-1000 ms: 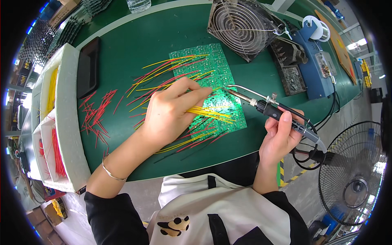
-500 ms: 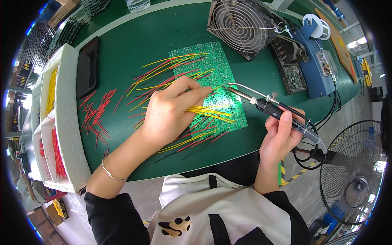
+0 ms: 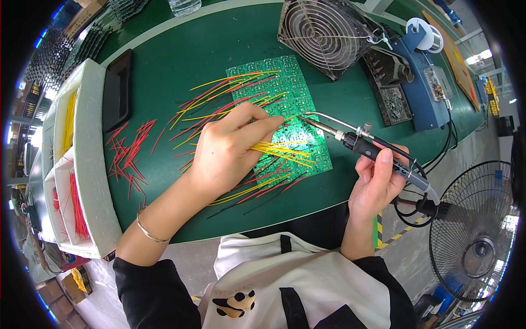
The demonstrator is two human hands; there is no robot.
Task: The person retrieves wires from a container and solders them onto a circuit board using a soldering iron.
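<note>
My left hand (image 3: 227, 148) is closed over the green circuit board panel (image 3: 323, 156). A bunch of yellow wires (image 3: 285, 150) sticks out from under its fingers, and its thumb and forefinger pinch one yellow wire at the board. My right hand (image 3: 378, 181) grips a soldering iron (image 3: 359, 145) with a thin curved feed tube (image 3: 331, 119) along it. The iron's tip and the tube's end meet near the pinched wire's end. Red, yellow and black wires lie across the board, several seemingly fixed to it.
Loose red wires (image 3: 130, 156) lie left of the board, beside a white foam box (image 3: 104, 219) of sorted wires and a black tray (image 3: 118, 90). Behind stands a fan with a round grille (image 3: 323, 35). A blue solder feeder (image 3: 419, 82) with a spool (image 3: 433, 38) is at right.
Almost nothing differs. Both hands, the yellow wires and the soldering iron hold practically the same place.
</note>
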